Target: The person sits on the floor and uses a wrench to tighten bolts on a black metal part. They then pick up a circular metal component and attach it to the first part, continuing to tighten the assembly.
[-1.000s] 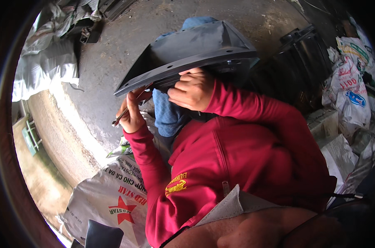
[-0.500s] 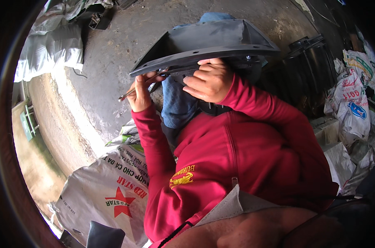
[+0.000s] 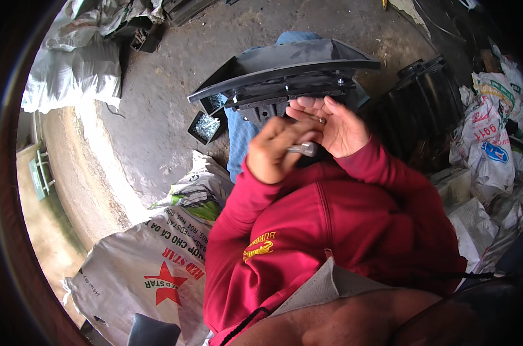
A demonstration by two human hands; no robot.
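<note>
My left hand, somewhat blurred, is closed around a metal wrench whose rounded end sticks out toward the right. Its fingertips meet the palm side of my right hand. That right hand is turned up with its fingers stretched out. A small shiny metal piece shows at the fingers, too small to name for sure. Just beyond both hands a black plastic trough-shaped part rests over my blue-clad legs. Bolts stick down from its near rim, above a black bracket.
Left of the part, a small black box of metal fasteners stands on the grey floor, with another behind it. White sacks lie at the near left and right. Black ribbed plastic parts stand at the right.
Both hands have left the black part's rim and come together nearer my body. The left hand has moved right with the wrench; the right hand has turned palm up. The fastener boxes now show.
</note>
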